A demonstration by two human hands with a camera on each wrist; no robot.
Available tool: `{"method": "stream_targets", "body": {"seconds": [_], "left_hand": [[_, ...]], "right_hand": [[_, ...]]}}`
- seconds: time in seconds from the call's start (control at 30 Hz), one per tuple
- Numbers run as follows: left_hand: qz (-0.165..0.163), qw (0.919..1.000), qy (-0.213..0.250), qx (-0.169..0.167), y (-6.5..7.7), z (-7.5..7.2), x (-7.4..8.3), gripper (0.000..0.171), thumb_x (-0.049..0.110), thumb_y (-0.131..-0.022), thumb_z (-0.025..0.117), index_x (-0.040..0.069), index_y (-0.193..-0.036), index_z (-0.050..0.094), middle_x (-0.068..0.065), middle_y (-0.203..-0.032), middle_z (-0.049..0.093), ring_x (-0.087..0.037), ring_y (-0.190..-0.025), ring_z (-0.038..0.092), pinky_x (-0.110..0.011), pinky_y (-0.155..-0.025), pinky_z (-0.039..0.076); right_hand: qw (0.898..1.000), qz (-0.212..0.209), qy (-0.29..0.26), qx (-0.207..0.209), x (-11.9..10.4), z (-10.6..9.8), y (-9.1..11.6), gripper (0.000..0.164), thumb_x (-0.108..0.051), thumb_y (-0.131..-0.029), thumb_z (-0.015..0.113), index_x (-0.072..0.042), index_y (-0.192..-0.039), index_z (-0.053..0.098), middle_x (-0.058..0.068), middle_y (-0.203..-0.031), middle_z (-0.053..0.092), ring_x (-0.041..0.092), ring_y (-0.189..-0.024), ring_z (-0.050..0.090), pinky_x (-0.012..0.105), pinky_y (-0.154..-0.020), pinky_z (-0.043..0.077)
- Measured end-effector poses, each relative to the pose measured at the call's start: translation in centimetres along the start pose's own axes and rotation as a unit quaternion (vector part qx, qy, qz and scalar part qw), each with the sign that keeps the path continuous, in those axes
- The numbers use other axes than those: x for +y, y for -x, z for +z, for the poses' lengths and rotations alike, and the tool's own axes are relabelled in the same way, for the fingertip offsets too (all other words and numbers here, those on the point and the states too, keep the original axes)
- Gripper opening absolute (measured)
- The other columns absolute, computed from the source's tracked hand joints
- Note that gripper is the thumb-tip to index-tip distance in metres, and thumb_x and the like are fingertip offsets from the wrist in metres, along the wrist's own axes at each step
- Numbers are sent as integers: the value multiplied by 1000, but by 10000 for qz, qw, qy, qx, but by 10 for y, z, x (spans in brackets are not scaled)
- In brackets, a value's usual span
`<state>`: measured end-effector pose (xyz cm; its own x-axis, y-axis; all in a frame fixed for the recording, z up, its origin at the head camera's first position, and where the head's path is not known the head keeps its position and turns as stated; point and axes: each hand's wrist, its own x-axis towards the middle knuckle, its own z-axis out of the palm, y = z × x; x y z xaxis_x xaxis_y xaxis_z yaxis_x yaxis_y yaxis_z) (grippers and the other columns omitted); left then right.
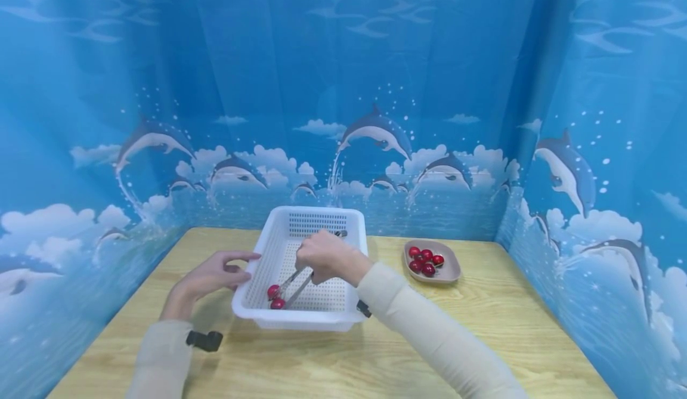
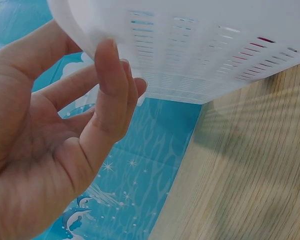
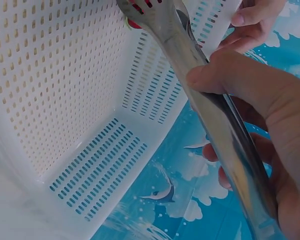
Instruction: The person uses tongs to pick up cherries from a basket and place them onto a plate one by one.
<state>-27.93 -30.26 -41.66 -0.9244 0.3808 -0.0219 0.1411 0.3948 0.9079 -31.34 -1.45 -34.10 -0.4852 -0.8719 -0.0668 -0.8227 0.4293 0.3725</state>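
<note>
A white perforated plastic basket stands on the wooden table. With thumb and fingers, my left hand holds its left rim; in the left wrist view the thumb lies against the basket's outer wall. My right hand, above the basket, grips metal tongs whose slotted head points down toward the near left corner inside. Two red cherries, one cherry nearer and another cherry just behind, lie at the tong tips. Whether the tips pinch a cherry is too small to tell.
A small pinkish dish with several red cherries sits right of the basket. Blue curtains printed with dolphins hang along the back and both sides of the table.
</note>
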Motion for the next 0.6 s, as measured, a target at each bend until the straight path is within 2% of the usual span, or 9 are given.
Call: {"method": "stream_targets", "body": {"seconds": [0.33,0.5,0.6], "left_hand": [[38,10000,-40,17,0,0,0,60,18,-99,68,-3,-151,47,-37,-147,50,-33,-111,73,-40,-85,64],[-24,9999,-88,87,1,2,1,60,19,-99,69,-1,-151,48,-35,-149,49,-33,-110,73,-41,-85,64],[-62,9999,-90,111,1,3,2,60,19,-99,69,0,-151,48,-35,-150,48,-34,-111,73,-42,-85,64]], "right_hand": [[9997,66,-86,238,13,-6,17,36,-21,-79,85,-32,-112,79,-11,-107,78,8,-88,70,20,-71,56],[9983,98,-84,563,24,-6,32,35,-20,-78,83,-31,-110,80,-9,-102,78,10,-84,70,20,-63,53],[9964,169,-206,808,31,-6,43,34,-21,-78,83,-30,-111,81,-9,-101,78,11,-86,70,22,-66,55]]}}
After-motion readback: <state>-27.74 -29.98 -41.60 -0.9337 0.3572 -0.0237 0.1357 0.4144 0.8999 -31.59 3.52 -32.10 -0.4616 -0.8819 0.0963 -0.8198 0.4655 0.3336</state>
